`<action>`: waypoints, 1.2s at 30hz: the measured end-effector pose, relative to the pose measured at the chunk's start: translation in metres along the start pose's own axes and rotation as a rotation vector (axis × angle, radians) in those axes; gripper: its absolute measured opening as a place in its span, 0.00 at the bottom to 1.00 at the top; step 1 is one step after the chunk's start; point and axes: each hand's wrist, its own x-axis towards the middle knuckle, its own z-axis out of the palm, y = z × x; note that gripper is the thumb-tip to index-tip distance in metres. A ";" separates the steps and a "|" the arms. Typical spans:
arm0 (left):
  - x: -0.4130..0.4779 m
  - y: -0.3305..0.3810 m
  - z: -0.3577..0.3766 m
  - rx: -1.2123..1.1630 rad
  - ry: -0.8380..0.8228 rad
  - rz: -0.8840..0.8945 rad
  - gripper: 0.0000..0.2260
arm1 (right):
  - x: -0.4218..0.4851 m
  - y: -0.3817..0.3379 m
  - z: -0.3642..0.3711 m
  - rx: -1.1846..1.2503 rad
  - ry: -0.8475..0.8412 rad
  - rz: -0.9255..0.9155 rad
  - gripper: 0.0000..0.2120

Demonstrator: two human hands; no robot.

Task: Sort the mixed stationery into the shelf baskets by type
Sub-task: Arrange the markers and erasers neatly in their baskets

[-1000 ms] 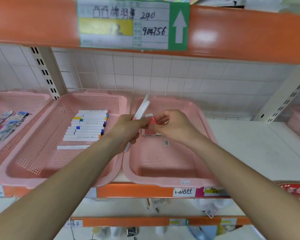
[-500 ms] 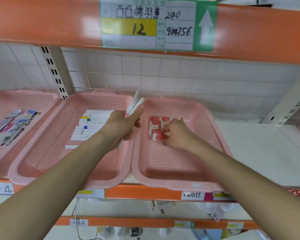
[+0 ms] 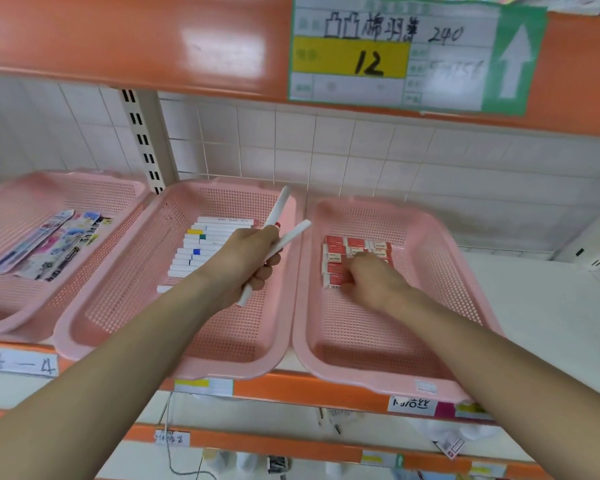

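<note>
Our left hand [image 3: 246,261] grips two white markers [image 3: 291,233], fanned apart, above the right edge of the middle basket [image 3: 222,368]; it has hardly moved in the last second. Our right hand [image 3: 371,282], which a second ago held a red eraser up beside the left, has come down onto the red erasers [image 3: 340,251] at the far left of the right basket [image 3: 378,379]; its fingers curl under the knuckles, so we cannot tell whether it still pinches one or has let go. We judge the eraser as good as filed; the markers look due next for the marker row [image 3: 201,251] in the middle basket. A left basket [image 3: 0,327] holds printed packets [image 3: 49,244]; all three stand on a white shelf [image 3: 534,306] edged in orange, before a tiled wall [image 3: 361,157]; above hangs a handwritten label [image 3: 395,57].
</note>
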 end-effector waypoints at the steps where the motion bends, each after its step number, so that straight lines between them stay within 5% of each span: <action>1: 0.000 0.000 -0.003 0.000 -0.001 0.004 0.09 | 0.000 0.000 -0.001 0.017 0.004 -0.002 0.06; 5: -0.001 -0.001 -0.019 0.024 -0.016 0.032 0.06 | 0.003 -0.008 -0.015 0.212 0.288 -0.077 0.05; 9: -0.005 0.002 -0.032 0.063 0.006 0.029 0.06 | 0.005 -0.048 -0.037 0.331 0.504 -0.360 0.17; 18: -0.017 -0.007 -0.083 0.126 0.072 0.008 0.13 | 0.018 -0.115 -0.024 0.273 0.436 -0.561 0.11; 25: -0.016 -0.006 -0.138 0.037 0.268 0.021 0.08 | 0.039 -0.130 -0.013 0.230 0.308 -0.433 0.10; 36: -0.030 -0.016 -0.171 0.187 0.120 0.197 0.07 | 0.056 -0.190 0.006 0.059 0.051 -0.251 0.09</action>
